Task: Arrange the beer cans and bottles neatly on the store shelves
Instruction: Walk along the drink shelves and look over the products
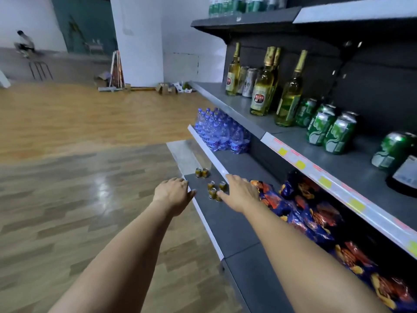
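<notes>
Two hands out over the bottom shelf [228, 224], both empty. Our left hand [173, 193] hovers at the shelf's front lip, fingers loosely spread, gripping nothing. Our right hand [241, 193] is palm down with fingers straight, thumb tip just beside the small gold cans [213, 190]; we can't tell if it touches them. Those cans stand upright in a loose cluster between our hands, with two more gold cans [201, 172] set apart farther back on the same shelf.

Middle shelf [352, 163] holds the beer: four tall bottles [261, 91] with gold foil necks, upright but scattered, silver cans [248, 82] behind the far ones, green cans [329, 129] to the right in an uneven bunch. A dark bottle [404, 175] sits at the frame's right edge, mostly cut off.

Water bottles [216, 129] are packed at the far end of the shelf below, snack bags [316, 218] piled under the middle shelf right of our right arm. Top shelf [246, 19] carries green bottles, blurred
</notes>
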Demonstrator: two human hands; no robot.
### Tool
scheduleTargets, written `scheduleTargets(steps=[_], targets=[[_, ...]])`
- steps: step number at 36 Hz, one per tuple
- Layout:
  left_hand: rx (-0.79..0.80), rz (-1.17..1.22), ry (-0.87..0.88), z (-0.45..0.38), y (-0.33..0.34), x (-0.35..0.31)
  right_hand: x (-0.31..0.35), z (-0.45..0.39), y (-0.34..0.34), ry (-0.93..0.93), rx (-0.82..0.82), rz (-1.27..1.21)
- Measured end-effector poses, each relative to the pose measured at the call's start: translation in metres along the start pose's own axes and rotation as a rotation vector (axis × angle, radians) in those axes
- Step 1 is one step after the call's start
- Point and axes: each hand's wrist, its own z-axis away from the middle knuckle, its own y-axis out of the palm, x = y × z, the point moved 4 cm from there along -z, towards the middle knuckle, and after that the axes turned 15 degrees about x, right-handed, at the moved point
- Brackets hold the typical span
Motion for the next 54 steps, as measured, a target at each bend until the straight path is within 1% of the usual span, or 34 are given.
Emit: scheduleTargets(steps=[10, 14, 18, 22, 25, 27, 31, 37, 40, 43, 46, 48, 50, 54], targets=[[0.043, 0.02, 0.066, -0.111, -0.011, 0.062, 0.026, -0.116, -0.032, 0.071, -0.014, -0.02], [0.06, 0.021, 0.071, -0.156, -0.014, 0.085, 0.032, -0.167, -0.044, 0.095, -0.031, -0.072], [0.069, 0.004, 0.071, -0.202, -0.018, 0.102, 0.036, -0.219, -0.055, 0.098, -0.048, -0.072], [0.034, -0.022, 0.073, -0.261, -0.038, 0.115, 0.03, -0.276, -0.074, 0.096, -0.071, -0.067], [0.036, -0.035, 0.089, -0.308, -0.061, 0.122, 0.022, -0.319, -0.1, 0.093, -0.099, -0.051], [0.035, -0.049, 0.109, -0.339, -0.08, 0.123, 0.016, -0.345, -0.12, 0.091, -0.142, -0.041], [-0.011, -0.035, 0.14, -0.399, -0.115, 0.122, 0.004, -0.389, -0.166, 0.079, -0.296, -0.063], [-0.024, -0.043, 0.213, -0.476, -0.137, 0.111, -0.023, -0.43, -0.217, 0.138, -0.469, -0.097], [-0.062, -0.013, 0.246, -0.518, -0.147, 0.102, -0.042, -0.446, -0.235, 0.217, -0.554, -0.098], [-0.104, -0.006, 0.308, -0.552, -0.159, 0.085, -0.063, -0.456, -0.246, 0.328, -0.684, -0.082], [-0.171, -0.031, 0.406, -0.583, -0.177, 0.069, -0.08, -0.462, -0.258, 0.442, -0.832, -0.072], [-0.21, -0.04, 0.479, -0.603, -0.188, 0.06, -0.088, -0.466, -0.265, 0.504, -0.902, -0.058], [-0.213, -0.033, 0.55, -0.623, -0.197, 0.052, -0.093, -0.47, -0.27, 0.566, -0.914, -0.063], [-0.211, -0.03, 0.687, -0.656, -0.21, 0.039, -0.094, -0.485, -0.276, 0.652, -0.865, -0.057]])
